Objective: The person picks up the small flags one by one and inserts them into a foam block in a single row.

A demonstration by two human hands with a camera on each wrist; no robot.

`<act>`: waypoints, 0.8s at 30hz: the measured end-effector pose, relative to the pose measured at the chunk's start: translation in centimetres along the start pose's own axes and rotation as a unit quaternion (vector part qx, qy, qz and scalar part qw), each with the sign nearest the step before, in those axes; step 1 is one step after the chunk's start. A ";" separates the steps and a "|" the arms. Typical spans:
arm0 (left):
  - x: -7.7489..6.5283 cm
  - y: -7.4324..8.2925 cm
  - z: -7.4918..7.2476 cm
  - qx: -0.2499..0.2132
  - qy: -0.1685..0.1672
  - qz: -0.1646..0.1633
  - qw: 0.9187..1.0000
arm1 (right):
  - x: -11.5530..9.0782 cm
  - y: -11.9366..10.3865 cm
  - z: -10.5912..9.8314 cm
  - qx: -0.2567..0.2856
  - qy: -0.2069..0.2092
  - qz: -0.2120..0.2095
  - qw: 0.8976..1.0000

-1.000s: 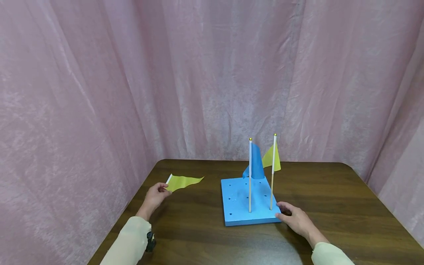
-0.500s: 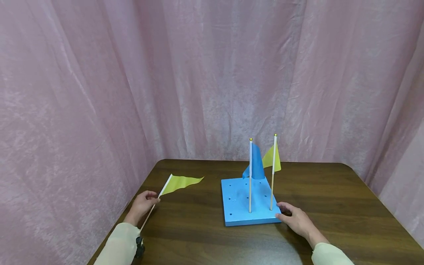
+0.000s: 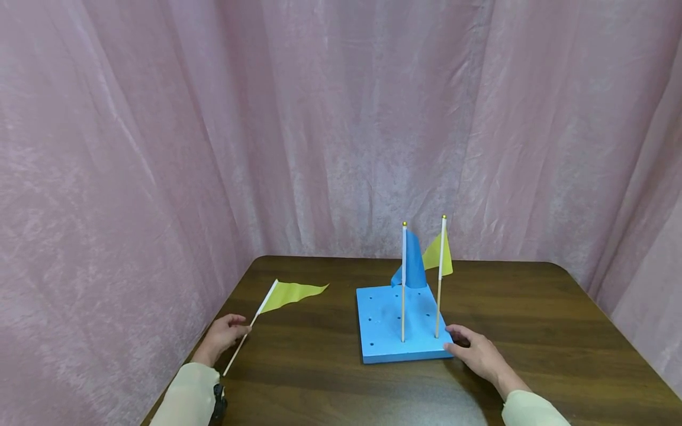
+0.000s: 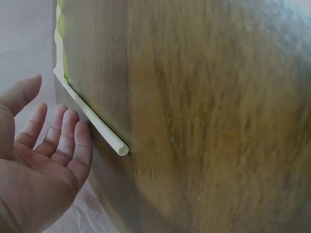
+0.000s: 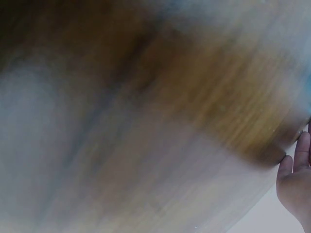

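A yellow pennant flag (image 3: 290, 294) lies on the table at the left, its pole slanting toward me. My left hand (image 3: 221, 337) is beside the bare lower pole, fingers loosely bent. The left wrist view shows the palm turned up and the pole (image 4: 95, 119) just beyond the fingertips, not gripped. My right hand (image 3: 476, 355) rests its thumb and fingers against the right edge of a blue board (image 3: 383, 334) with small holes. A blue flag (image 3: 414, 260) and another yellow flag (image 3: 447, 257) stand upright in it. The right wrist view is mostly blurred, with fingers (image 5: 301, 150) at its edge.
The brown wooden table (image 3: 314, 355) has rounded far corners. Pink curtains (image 3: 341, 148) hang behind it and along both sides. Bare tabletop lies between the flag on the left and the board.
My left hand has let go of the lying flag's upper pole and slid down along it toward me. The flag stays in place. The right hand and the board have not moved.
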State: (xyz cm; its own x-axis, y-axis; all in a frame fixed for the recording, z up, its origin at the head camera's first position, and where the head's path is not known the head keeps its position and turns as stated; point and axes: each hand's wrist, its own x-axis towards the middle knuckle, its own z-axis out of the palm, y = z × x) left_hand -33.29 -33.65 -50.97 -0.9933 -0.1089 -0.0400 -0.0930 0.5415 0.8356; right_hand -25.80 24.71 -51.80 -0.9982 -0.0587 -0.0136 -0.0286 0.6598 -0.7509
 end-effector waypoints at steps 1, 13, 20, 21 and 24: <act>-0.1 0.1 0.0 0.000 -0.005 -0.001 1.000 | 0.0 0.0 0.0 0.000 0.000 -0.001 1.000; -0.3 0.7 0.5 -0.018 -0.024 -0.017 0.999 | 0.1 0.0 -0.1 -0.003 -0.001 0.001 1.000; -0.2 0.4 0.8 -0.037 -0.028 -0.028 0.999 | 0.0 0.0 -0.1 -0.001 -0.004 0.006 1.000; -0.2 0.3 0.8 -0.040 -0.027 -0.030 0.998 | 0.0 0.0 -0.1 -0.001 -0.004 0.006 1.000; -0.1 0.1 0.8 -0.042 -0.027 -0.027 0.998 | 0.0 0.0 -0.1 0.001 -0.004 0.006 1.000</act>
State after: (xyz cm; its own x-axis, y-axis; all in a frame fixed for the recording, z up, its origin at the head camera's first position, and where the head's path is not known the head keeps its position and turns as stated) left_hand -33.24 -32.93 -51.35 -0.9894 -0.0893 -0.1141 -0.1427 0.4631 0.8747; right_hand -25.80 24.75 -51.75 -0.9981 -0.0556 -0.0278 -0.0158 0.6589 -0.7520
